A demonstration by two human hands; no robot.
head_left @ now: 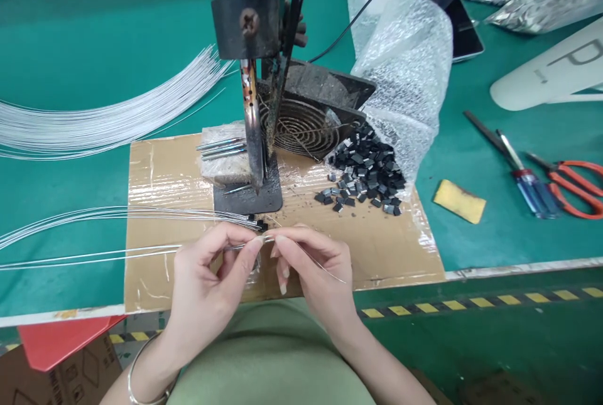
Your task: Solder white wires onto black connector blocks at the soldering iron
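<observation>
My left hand (211, 276) pinches thin white wires (141, 252) that trail off to the left edge. Close against it, the fingertips of my right hand (313, 267) are pressed together on a thin strand of solder wire (325, 269), whose tail runs down over the hand. What lies between the two sets of fingertips is too small to make out. Just beyond them rests a group of wires (188, 211) with small black connectors (259, 223) on their ends. Above stands a soldering iron (254, 160) with a blue handle, its tip pointing down over a dark metal plate (249, 201).
A pile of small black parts (367, 169) lies on the cardboard (386, 254), by a fan (306, 125) and bubble wrap (400, 78). A wire bundle (117, 125) is at left. A yellow sponge (459, 201), screwdriver (530, 185) and orange-handled scissors (577, 185) lie at right.
</observation>
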